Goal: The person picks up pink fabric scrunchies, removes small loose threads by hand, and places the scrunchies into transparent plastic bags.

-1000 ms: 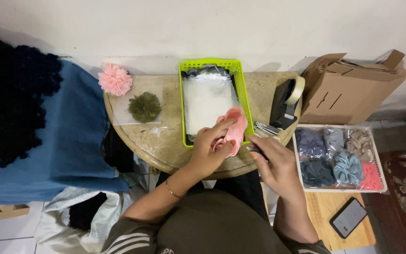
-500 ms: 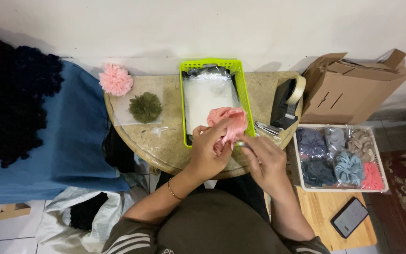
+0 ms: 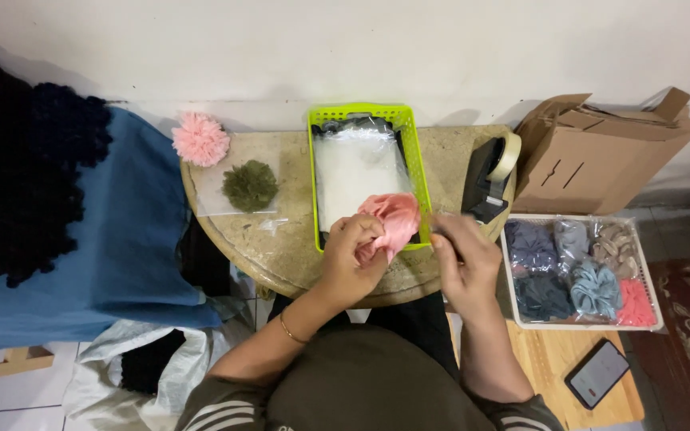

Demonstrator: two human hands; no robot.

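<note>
Moved: right hand off the pink scrunchie, fingers curled, grip unclear | left hand clutches scrunchie over green basket edge, handy for bagging | worktop

We see a salmon-pink fabric scrunchie, soft and crumpled, bunched into loose folds. It is lifted over the near end of the green basket, close to the front edge of the round surface.
</note>
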